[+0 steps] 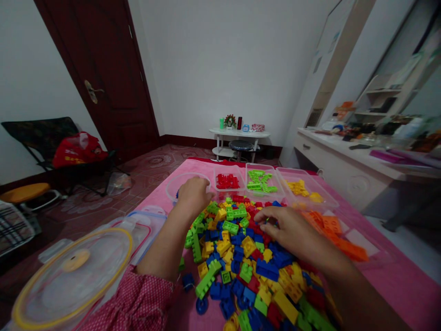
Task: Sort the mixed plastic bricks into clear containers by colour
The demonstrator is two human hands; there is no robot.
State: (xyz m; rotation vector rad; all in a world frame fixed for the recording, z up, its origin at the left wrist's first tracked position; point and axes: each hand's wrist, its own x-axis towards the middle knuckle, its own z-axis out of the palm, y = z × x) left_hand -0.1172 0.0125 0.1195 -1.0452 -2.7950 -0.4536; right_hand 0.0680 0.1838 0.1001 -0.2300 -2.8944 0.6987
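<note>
A loose heap of building bricks point(237, 257) in blue, green, yellow and red spreads from the middle of the bench point(396, 294) to its near edge, probably so both hands can reach it. The left hand point(195, 195) is over a round clear container point(172, 178) by the far left corner, where a little blue shows; its fingers are hidden, so I cannot tell whether they pinch anything. The right hand point(282, 225) is at the heap's right side, fingers curved down among red and blue pieces; whether they grip 1 is unclear.

Along the far edge, 3 boxes hold red bricks point(226, 181), green bricks point(260, 181) and yellow bricks point(298, 187), 1 colour each, apparently to keep colours apart. Orange bricks point(339, 232) lie by the right edge. A yellow-rimmed lid point(99, 271) rests toward the near left corner, seemingly aside so the containers stay open. Beyond, a red bag point(81, 149) bears yellow writing, too blurred to read.
</note>
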